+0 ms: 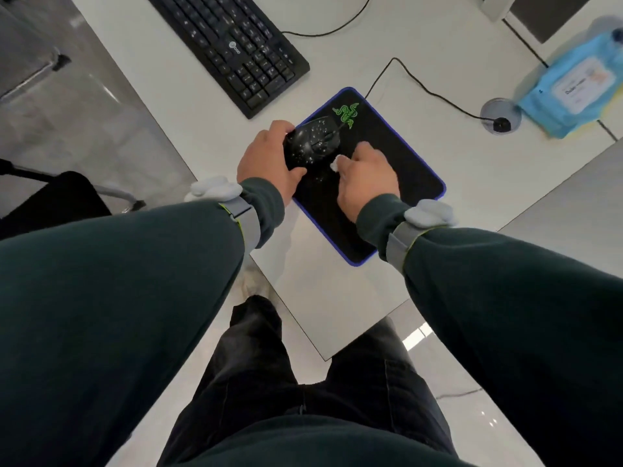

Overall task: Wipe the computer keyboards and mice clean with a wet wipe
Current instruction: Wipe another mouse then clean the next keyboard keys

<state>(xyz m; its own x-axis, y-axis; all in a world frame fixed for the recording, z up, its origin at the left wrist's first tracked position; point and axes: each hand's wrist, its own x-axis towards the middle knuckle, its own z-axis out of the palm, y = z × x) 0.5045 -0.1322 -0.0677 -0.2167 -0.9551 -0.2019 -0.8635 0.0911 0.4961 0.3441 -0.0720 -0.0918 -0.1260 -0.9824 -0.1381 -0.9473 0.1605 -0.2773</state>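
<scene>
Mouse (312, 139) gripped in left hand (266, 163), right hand (365, 176) pinching wet wipe (335, 163).

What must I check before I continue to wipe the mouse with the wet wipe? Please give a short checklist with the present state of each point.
1. Left hand grips the mouse firmly, raised off the mouse pad: ok.
2. Right hand pinches the wet wipe: ok.
3. Wet wipe touches the mouse: cannot tell.
4. Cable lies slack on the desk: ok.
5. Wet wipe damp enough: cannot tell.
6. Pack of wipes on the desk for a fresh one: ok.
</scene>
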